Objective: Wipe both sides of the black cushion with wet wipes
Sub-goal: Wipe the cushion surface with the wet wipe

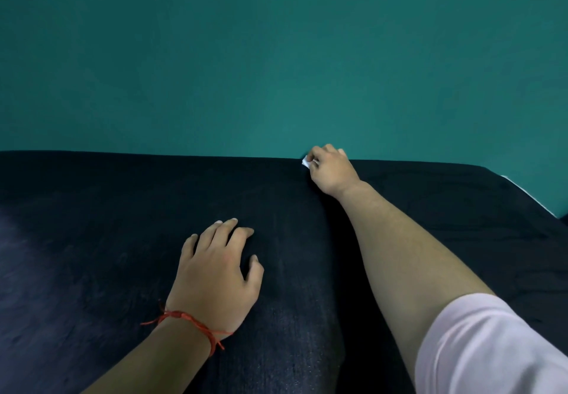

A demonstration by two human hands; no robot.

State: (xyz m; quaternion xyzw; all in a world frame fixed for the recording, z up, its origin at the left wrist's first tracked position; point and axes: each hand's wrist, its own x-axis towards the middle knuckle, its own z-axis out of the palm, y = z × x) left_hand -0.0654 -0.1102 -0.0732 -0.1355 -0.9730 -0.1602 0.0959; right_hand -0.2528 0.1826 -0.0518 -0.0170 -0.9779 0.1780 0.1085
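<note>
- Black cushion [107, 255] lies flat and fills the whole bottom half of the view. Its far edge sits right against the green wall [276, 55].
- Its long way runs from left to right. The big top face points up. The under side is hidden, so I cannot tell if it is clean.
- At the far right, a thin white strip [522, 192] shows beside the cushion's corner. I cannot tell what it is.
- Right hand [330, 170] reaches far out to the back edge. It is closed around a small white wet wipe [305, 161]. Only a little bit of the wipe peeks out.
- Left hand [216, 273] holds nothing. It rests on the cushion near the middle, palm down, fingers spread a little. A red string bracelet [190, 321] is tied on that wrist.
- To do this step well, I think the wipe should stay pressed flat on the cloth and be pulled in long, straight rows that touch each other, so no spot is missed.
- The left hand should press down so the cushion does not slide.
- The back edge by the wall is easy to skip, so go slow there.
- I think the other side is not yet done, so the cushion will need a flip.
</note>
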